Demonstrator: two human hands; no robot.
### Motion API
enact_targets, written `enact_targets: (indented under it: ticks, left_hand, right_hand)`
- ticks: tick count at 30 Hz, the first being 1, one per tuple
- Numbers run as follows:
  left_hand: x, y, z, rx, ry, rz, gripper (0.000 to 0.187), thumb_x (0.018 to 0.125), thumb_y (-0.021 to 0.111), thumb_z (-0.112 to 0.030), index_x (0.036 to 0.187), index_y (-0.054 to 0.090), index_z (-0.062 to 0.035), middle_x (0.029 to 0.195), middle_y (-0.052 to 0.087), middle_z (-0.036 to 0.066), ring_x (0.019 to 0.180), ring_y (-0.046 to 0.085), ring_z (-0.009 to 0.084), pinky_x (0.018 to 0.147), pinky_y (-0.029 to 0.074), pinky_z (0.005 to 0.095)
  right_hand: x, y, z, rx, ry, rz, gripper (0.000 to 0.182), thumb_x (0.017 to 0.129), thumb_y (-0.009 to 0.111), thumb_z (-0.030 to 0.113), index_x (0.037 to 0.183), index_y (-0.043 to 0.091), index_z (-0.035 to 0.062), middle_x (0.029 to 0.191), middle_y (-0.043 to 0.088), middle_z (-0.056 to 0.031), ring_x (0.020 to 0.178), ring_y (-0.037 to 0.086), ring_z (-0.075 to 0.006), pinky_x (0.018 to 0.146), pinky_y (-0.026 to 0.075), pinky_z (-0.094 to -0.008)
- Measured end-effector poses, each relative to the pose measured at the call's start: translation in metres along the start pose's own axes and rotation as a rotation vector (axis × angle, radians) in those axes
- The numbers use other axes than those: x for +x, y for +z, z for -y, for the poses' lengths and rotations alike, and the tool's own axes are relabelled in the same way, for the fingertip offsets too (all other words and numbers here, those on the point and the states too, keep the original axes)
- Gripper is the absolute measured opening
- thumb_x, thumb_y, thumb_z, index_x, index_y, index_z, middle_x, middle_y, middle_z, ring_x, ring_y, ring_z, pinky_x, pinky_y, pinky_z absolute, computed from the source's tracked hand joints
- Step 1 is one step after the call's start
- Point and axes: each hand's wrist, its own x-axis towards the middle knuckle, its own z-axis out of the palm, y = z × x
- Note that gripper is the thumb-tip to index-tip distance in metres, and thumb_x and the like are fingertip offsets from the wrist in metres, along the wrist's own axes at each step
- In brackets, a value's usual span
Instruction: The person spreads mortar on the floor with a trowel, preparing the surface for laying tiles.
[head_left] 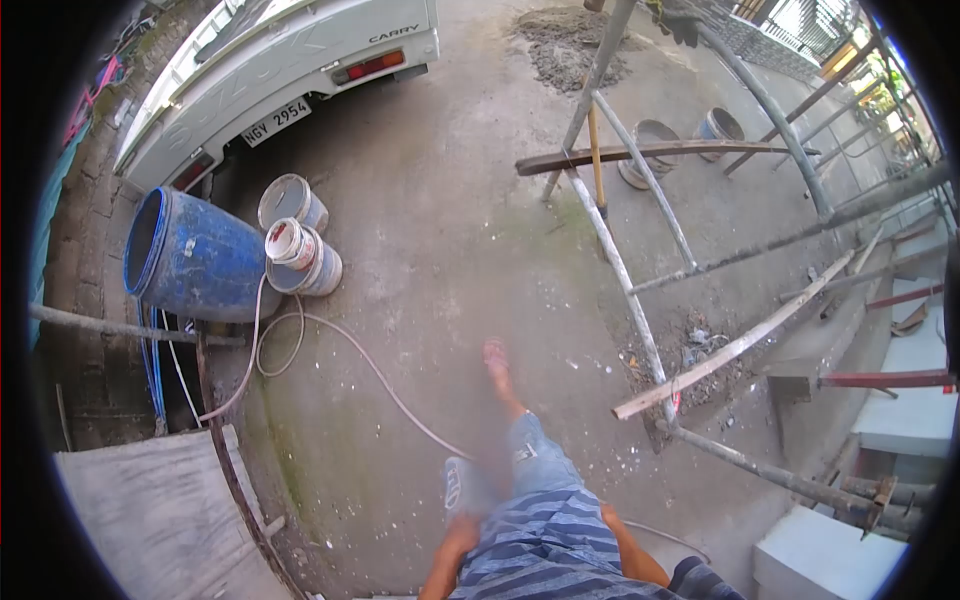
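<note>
My left hand (pixel 462 533) hangs beside my left thigh, against the frayed denim shorts (pixel 545 462). Its fingers are blurred, and I see nothing clearly held in it. On the other side, my right forearm (pixel 638 555) runs along my striped shirt (pixel 545 540), but the hand itself is hidden at my hip. One foot in a reddish slipper (pixel 494 352) is stretched forward on the concrete ground (pixel 450 240). A pale hose (pixel 385 385) curves over the ground toward my legs.
A white truck (pixel 290 75), a blue drum (pixel 205 255) lying tilted and several buckets (pixel 318 272) are ahead left. Metal scaffolding (pixel 615 250) with wooden planks (pixel 750 325) stands at right. Behind it are two buckets (pixel 650 150) and a sand pile (pixel 565 45).
</note>
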Motion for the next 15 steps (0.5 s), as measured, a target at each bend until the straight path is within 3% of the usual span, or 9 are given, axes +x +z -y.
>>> enact_targets:
  ticks: [1,4,6,7,8,9,11,13,15]
  left_hand:
    - [0.022,-0.025,-0.001,-0.018,-0.001,0.009,0.039,0.092,0.044,-0.031,0.129,0.055,-0.0218,0.135,0.042,0.028,0.129,0.035,0.0434,0.107,0.030,0.0448]
    - [0.093,-0.109,-0.016,0.075,-0.017,-0.024,0.037,0.090,0.045,-0.025,0.124,0.057,-0.0177,0.125,0.052,0.025,0.124,0.040,0.0426,0.102,0.034,0.0510]
    - [0.122,-0.157,-0.025,0.334,-0.036,-0.120,0.037,0.091,0.046,-0.028,0.124,0.058,-0.0186,0.123,0.053,0.025,0.123,0.041,0.0406,0.100,0.035,0.0524]
    - [0.133,-0.193,-0.041,0.323,-0.013,-0.119,0.035,0.089,0.050,-0.026,0.123,0.058,-0.0210,0.130,0.047,0.025,0.122,0.041,0.0419,0.099,0.036,0.0529]
    - [0.139,-0.215,-0.056,0.314,-0.007,-0.124,0.036,0.088,0.052,-0.025,0.123,0.058,-0.0214,0.132,0.045,0.025,0.122,0.039,0.0432,0.100,0.036,0.0524]
    - [0.148,-0.242,-0.075,0.292,-0.004,-0.159,0.036,0.088,0.054,-0.024,0.123,0.058,-0.0218,0.134,0.042,0.025,0.122,0.038,0.0446,0.100,0.036,0.0520]
    - [0.176,-0.295,-0.092,0.278,0.029,-0.213,0.039,0.085,0.058,-0.019,0.124,0.057,-0.0215,0.138,0.035,0.025,0.122,0.035,0.0497,0.102,0.034,0.0524]
    - [0.208,-0.341,-0.103,0.298,0.108,-0.230,0.039,0.085,0.057,-0.019,0.124,0.057,-0.0211,0.137,0.037,0.026,0.122,0.036,0.0493,0.101,0.035,0.0522]
    - [0.246,-0.382,-0.108,0.300,0.135,-0.228,0.038,0.086,0.054,-0.019,0.124,0.057,-0.0211,0.135,0.041,0.025,0.120,0.038,0.0498,0.100,0.036,0.0511]
  right_hand:
    - [0.032,0.008,0.009,0.037,-0.010,-0.039,0.037,0.092,0.054,0.038,0.110,0.060,0.0069,0.087,0.062,-0.0038,0.081,0.058,-0.0208,0.065,0.044,-0.0354]
    - [0.048,-0.035,0.217,0.474,0.212,-0.090,0.039,0.091,0.056,0.036,0.112,0.062,0.0038,0.087,0.064,-0.0082,0.083,0.060,-0.0217,0.073,0.049,-0.0371]
    - [0.137,-0.033,0.244,0.468,0.209,-0.122,0.030,0.092,0.056,0.034,0.106,0.060,0.0078,0.087,0.061,-0.0060,0.078,0.058,-0.0169,0.053,0.042,-0.0337]
    - [0.129,-0.054,0.323,0.556,0.244,-0.068,0.030,0.092,0.056,0.033,0.108,0.059,0.0078,0.092,0.062,-0.0056,0.081,0.060,-0.0172,0.056,0.043,-0.0324]
    - [0.163,-0.047,0.331,0.645,0.171,-0.155,0.033,0.092,0.056,0.034,0.109,0.059,0.0070,0.094,0.063,-0.0059,0.083,0.060,-0.0177,0.059,0.044,-0.0319]
    - [0.234,-0.021,0.307,0.508,0.011,-0.284,0.036,0.092,0.055,0.035,0.114,0.059,0.0071,0.098,0.064,-0.0070,0.088,0.061,-0.0186,0.063,0.045,-0.0311]
    - [0.314,-0.007,0.352,0.416,-0.171,-0.250,0.041,0.091,0.055,0.036,0.120,0.057,0.0065,0.104,0.064,-0.0082,0.091,0.062,-0.0187,0.070,0.047,-0.0317]
    - [0.232,-0.070,0.563,0.501,-0.043,-0.075,0.043,0.091,0.055,0.035,0.122,0.056,0.0057,0.106,0.064,-0.0086,0.096,0.061,-0.0184,0.079,0.047,-0.0335]
    - [0.303,-0.041,0.582,0.305,-0.312,-0.159,0.043,0.091,0.055,0.035,0.123,0.056,0.0052,0.108,0.064,-0.0090,0.097,0.061,-0.0180,0.084,0.046,-0.0343]
